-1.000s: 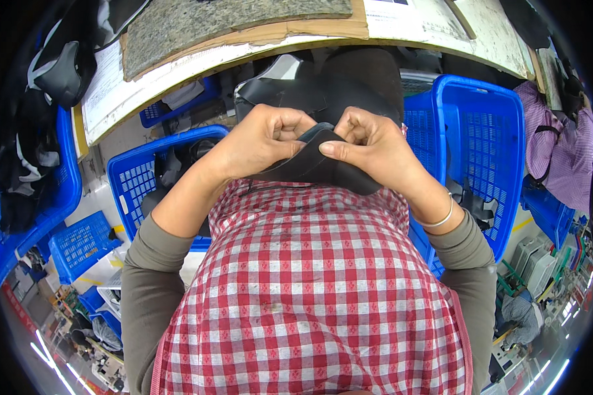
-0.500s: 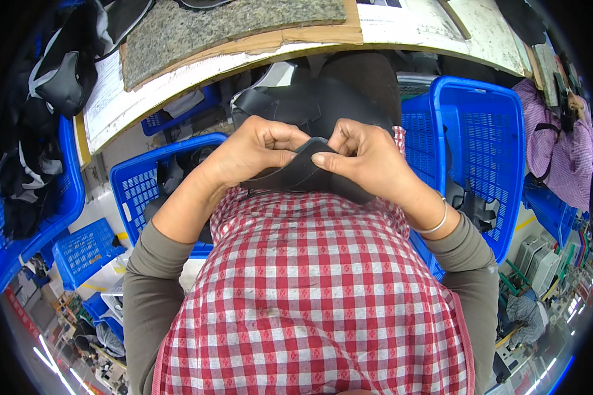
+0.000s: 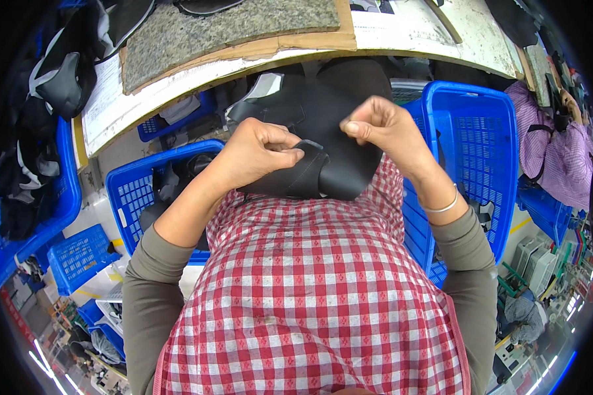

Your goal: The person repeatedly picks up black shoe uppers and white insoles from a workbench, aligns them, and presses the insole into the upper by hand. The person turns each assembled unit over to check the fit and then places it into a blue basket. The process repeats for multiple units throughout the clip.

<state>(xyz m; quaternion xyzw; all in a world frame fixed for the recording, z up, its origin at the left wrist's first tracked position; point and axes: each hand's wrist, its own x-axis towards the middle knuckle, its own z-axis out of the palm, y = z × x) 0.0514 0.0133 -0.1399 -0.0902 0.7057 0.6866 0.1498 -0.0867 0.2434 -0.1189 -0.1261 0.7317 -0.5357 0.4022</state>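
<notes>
A black leather-like piece with stitched or marked lines lies across my lap, part of its edge folded up. My left hand is closed on that raised edge, pinching it between thumb and fingers. Above the piece's right side, and apart from it, is my right hand. Its thumb and index finger are pressed together; whatever they hold, if anything, is too small to make out. More black material with a pale grey patch lies beyond, under the table edge.
A worktable with a stone slab arches ahead. Blue crates stand at my right, and another blue crate holding black pieces is at my left. Black and grey parts hang at far left. Another person's checked sleeve shows at far right.
My right hand has let go of the black piece's edge and moved up and to the right. My left hand still pinches it, and the right part of the piece has dropped flatter.
</notes>
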